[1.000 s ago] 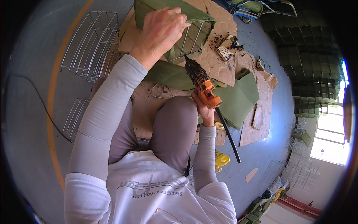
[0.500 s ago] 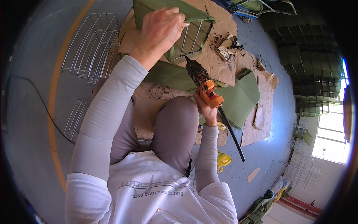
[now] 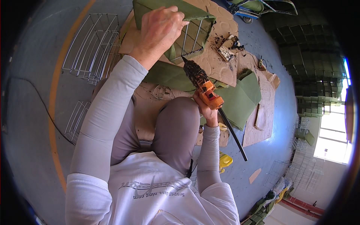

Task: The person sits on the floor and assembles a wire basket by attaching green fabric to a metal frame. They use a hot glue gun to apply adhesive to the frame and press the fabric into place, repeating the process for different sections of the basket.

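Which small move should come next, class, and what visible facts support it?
Probably ease the tip of the orange glue gun along the near rim of the green-covered wire frame: the right hand holds the gun with its tip at or beside that rim, while the left hand grips the frame's upper edge.
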Action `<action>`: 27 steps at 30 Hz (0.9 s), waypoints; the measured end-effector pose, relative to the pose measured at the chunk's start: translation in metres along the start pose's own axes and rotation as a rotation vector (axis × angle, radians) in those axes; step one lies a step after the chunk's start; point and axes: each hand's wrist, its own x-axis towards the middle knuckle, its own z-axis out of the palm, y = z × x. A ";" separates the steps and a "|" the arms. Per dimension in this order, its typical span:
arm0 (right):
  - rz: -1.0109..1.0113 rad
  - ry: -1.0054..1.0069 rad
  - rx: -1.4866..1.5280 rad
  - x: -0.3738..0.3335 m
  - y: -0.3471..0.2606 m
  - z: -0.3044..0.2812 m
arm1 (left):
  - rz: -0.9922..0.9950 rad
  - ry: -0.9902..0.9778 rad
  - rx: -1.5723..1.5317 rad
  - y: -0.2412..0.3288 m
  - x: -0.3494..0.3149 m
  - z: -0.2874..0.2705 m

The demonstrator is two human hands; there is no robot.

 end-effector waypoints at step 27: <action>0.140 -0.185 -0.009 0.028 -0.005 -0.046 | -0.058 -0.097 0.035 -0.002 -0.046 -0.058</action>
